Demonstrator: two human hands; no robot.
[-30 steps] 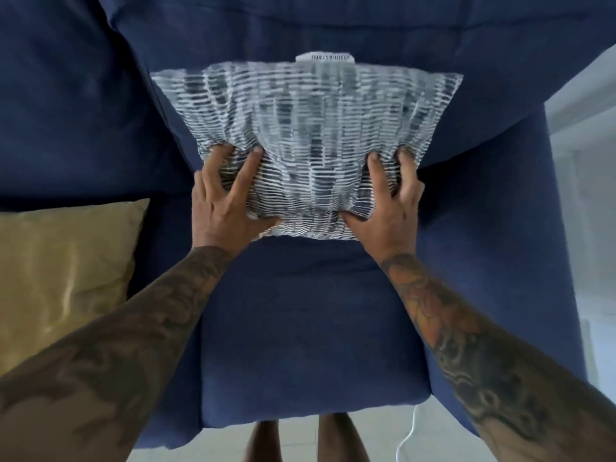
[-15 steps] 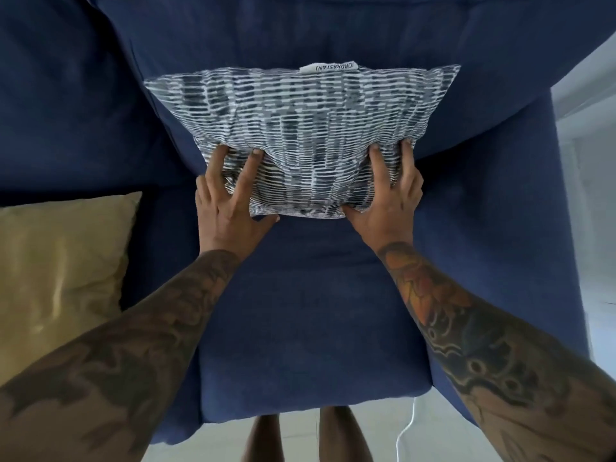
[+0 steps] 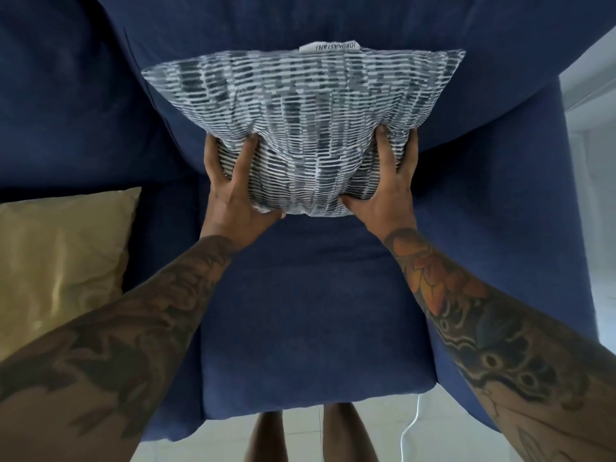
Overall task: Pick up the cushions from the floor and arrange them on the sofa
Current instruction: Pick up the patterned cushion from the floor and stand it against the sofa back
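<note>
A navy sofa point(image 3: 300, 311) fills my view, with pale floor tiles point(image 3: 383, 431) below its seat edge. My left hand point(image 3: 233, 195) and right hand point(image 3: 386, 191) each grasp a lower corner of the patterned cushion point(image 3: 300, 121), pressed against the backrest. A gold cushion point(image 3: 60, 261) lies on the seat, cut off at the left. The white tag point(image 3: 328, 47) is hard to read.
</note>
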